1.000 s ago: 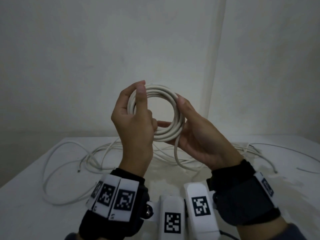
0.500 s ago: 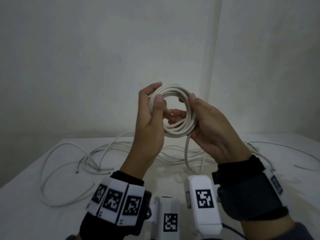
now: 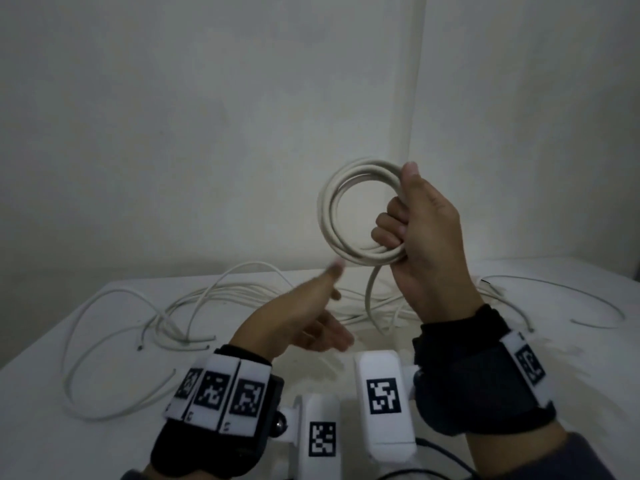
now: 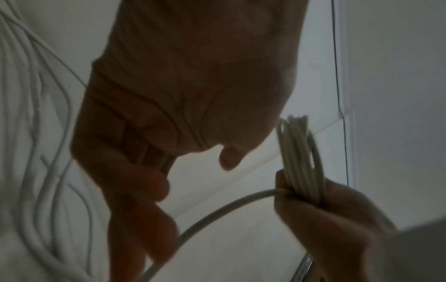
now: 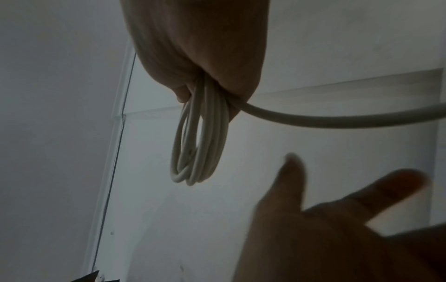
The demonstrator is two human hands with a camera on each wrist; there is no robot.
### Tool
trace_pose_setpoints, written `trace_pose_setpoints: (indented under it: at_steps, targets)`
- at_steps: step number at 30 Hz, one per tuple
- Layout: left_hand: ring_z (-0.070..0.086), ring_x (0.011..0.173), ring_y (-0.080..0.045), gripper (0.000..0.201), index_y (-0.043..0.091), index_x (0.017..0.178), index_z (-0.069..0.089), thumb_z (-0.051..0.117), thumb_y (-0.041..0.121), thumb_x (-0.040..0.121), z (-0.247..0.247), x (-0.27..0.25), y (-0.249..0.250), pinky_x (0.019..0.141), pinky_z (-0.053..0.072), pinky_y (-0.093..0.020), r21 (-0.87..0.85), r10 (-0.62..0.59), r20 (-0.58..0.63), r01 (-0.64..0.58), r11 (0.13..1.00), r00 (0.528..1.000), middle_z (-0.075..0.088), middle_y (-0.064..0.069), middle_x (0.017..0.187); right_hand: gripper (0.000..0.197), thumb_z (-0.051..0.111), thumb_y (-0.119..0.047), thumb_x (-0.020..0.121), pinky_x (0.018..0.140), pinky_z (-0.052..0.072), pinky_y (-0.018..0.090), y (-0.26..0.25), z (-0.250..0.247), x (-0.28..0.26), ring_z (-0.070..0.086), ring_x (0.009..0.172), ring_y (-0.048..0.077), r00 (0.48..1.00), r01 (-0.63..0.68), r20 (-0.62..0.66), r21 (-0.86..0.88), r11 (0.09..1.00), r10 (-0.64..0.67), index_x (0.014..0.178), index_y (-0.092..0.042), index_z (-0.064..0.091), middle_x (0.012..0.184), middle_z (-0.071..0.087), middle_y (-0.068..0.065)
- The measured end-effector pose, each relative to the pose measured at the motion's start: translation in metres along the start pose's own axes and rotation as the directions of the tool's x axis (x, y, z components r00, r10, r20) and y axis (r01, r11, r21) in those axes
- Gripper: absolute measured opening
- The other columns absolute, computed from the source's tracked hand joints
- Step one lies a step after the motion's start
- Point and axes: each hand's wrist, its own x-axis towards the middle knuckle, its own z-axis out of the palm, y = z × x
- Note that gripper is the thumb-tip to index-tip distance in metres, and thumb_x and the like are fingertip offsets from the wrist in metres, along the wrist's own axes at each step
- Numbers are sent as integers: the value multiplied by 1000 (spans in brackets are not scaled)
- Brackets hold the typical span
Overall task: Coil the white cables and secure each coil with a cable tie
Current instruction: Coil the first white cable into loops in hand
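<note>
My right hand (image 3: 398, 216) holds a round coil of white cable (image 3: 323, 206) upright above the table, fingers curled through the ring and thumb on top. The coil (image 5: 200, 143) hangs from that fist (image 5: 205, 47) in the right wrist view. A loose tail (image 3: 370, 292) drops from the coil to the table. My left hand (image 3: 337, 306) is lower and to the left of the coil, blurred, fingers spread and holding nothing. In the left wrist view the left hand (image 4: 169, 133) is apart from the coil (image 4: 299, 152). No cable tie can be made out.
Several loose white cables (image 3: 207, 299) lie in wide loops across the white table (image 3: 52, 427), mostly left and behind the hands. A thin wire (image 3: 571, 289) curves over the right side. Bare walls meet in a corner behind.
My left hand has let go of the coil and dropped down to the left, opening. The right hand now holds the coil alone and has moved it slightly right.
</note>
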Motion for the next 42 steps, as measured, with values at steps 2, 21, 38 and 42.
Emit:
trace_pose_setpoints:
  at_steps: [2, 21, 38, 42]
  targets:
    - [66, 53, -13, 56, 15, 119, 48, 36, 62, 92, 5, 2, -4, 50, 49, -18, 69, -63, 84, 57, 996, 994, 73, -11, 75, 27, 49, -29, 99, 38, 23, 18, -1, 3, -2, 19, 42, 6, 1000, -1, 11, 31, 1000, 1, 78, -16, 59, 52, 21, -6]
    - [67, 67, -7, 24, 6, 77, 55, 47, -16, 84, -31, 9, 9, 66, 54, -17, -754, 325, -234, -382, 534, 916, 69, -2, 68, 28, 48, -34, 100, 38, 34, 19, 10, 9, -7, 29, 39, 6, 959, 21, -276, -173, 985, -69, 80, -15, 55, 46, 30, -9]
    - [67, 103, -29, 30, 13, 120, 63, 45, 5, 97, -31, -7, 18, 83, 58, -37, -488, 528, -321, -615, 619, 786, 69, -11, 114, 30, 44, -36, 101, 38, 31, 18, 17, 9, -8, 31, 40, 5, 999, 50, 17, -463, 885, -48, 90, -14, 61, 56, 33, -6]
    - [72, 80, -23, 35, 13, 120, 62, 39, 2, 96, -34, -16, 21, 66, 57, -26, -478, 618, -198, -626, 616, 761, 72, -4, 108, 29, 43, -36, 101, 37, 28, 17, 9, 6, -7, 26, 37, 5, 996, 19, 91, -421, 907, 21, 86, -17, 60, 45, 28, -12]
